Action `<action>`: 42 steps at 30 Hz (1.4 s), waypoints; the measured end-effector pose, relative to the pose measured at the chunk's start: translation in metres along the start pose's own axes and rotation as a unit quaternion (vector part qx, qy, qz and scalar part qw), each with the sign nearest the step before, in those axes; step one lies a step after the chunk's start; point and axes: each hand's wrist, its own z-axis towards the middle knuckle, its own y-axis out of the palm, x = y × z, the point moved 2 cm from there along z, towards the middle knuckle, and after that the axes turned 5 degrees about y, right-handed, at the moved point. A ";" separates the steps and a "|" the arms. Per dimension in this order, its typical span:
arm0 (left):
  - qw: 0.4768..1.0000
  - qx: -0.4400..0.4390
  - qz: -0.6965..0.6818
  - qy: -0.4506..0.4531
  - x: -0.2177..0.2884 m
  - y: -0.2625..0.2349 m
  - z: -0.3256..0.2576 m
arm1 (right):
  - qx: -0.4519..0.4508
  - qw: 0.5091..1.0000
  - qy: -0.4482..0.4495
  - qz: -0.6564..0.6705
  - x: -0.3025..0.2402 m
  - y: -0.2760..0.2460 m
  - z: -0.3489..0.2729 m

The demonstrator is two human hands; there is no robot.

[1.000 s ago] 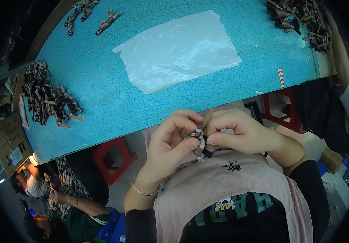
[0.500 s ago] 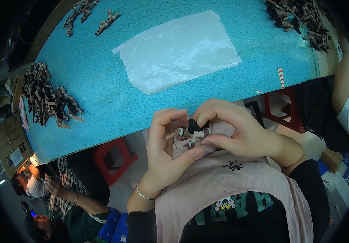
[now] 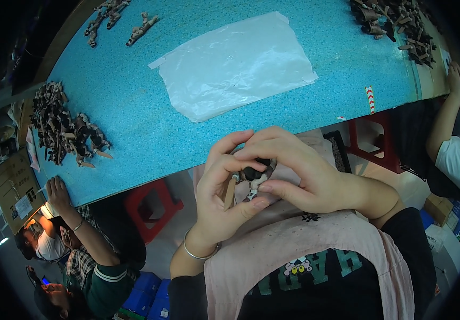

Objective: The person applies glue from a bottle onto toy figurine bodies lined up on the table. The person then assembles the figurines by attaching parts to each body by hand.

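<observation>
A small toy figure [image 3: 254,174] with black, pale and brown parts is held just off the table's near edge, over my apron [image 3: 315,240]. My left hand [image 3: 211,186] is closed around its left side, the thumb at the lower end and the fingers curled over the top. From the other side my right hand [image 3: 304,173] pinches it between thumb and bent fingers. A flat tan piece [image 3: 229,193] sticks out downward inside my left palm. Fingers cover much of the figure, so its upper part is hidden.
Beyond my hands, a clear plastic sheet [image 3: 235,66] lies on the blue table [image 3: 128,101]. Piles of similar figures [image 3: 54,122] sit at the left and figures [image 3: 401,26] at the far right. A co-worker's hand [image 3: 58,193] rests at the left table edge. Red stools [image 3: 152,210] stand below.
My right fingers have moved left over the figure's top, and the tan piece now points more downward. The left co-worker's hand has risen to the table edge; the right co-worker's arm has shifted.
</observation>
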 end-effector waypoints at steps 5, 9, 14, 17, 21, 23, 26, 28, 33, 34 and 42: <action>1.000 0.017 0.001 0.010 0.000 -0.001 -0.007 | -0.017 0.999 0.009 0.028 -0.003 0.004 0.000; 0.999 -0.003 0.026 0.035 -0.002 -0.001 -0.008 | -0.009 0.998 0.025 0.053 -0.002 0.006 -0.002; 0.999 0.009 0.009 0.044 -0.001 0.000 -0.011 | 0.000 0.999 0.010 0.040 -0.004 0.008 -0.003; 0.998 0.005 -0.010 0.056 -0.005 -0.003 -0.009 | 0.016 0.999 0.000 0.043 0.002 0.011 -0.003; 0.998 0.000 -0.012 0.060 -0.008 -0.005 -0.008 | 0.038 0.995 -0.004 0.089 0.005 0.014 -0.001; 0.998 -0.002 -0.008 0.062 -0.008 -0.007 -0.006 | 0.022 0.998 0.005 0.063 0.007 0.012 0.000; 0.998 -0.009 -0.001 0.065 -0.010 -0.009 -0.003 | 0.036 0.997 0.000 0.065 0.009 0.013 0.001; 0.998 -0.003 -0.016 0.064 -0.012 -0.009 -0.003 | 0.036 0.997 0.002 0.070 0.010 0.013 0.001; 0.995 0.020 -0.093 0.033 -0.015 -0.005 -0.006 | 0.045 0.997 0.008 0.069 0.009 0.014 0.001; 0.990 0.024 -0.137 0.005 -0.016 -0.004 -0.006 | 0.045 0.996 0.024 0.067 0.008 0.014 0.002; 0.831 0.103 -0.533 -0.117 -0.015 0.002 -0.004 | 0.071 0.990 0.056 0.111 0.009 0.018 0.004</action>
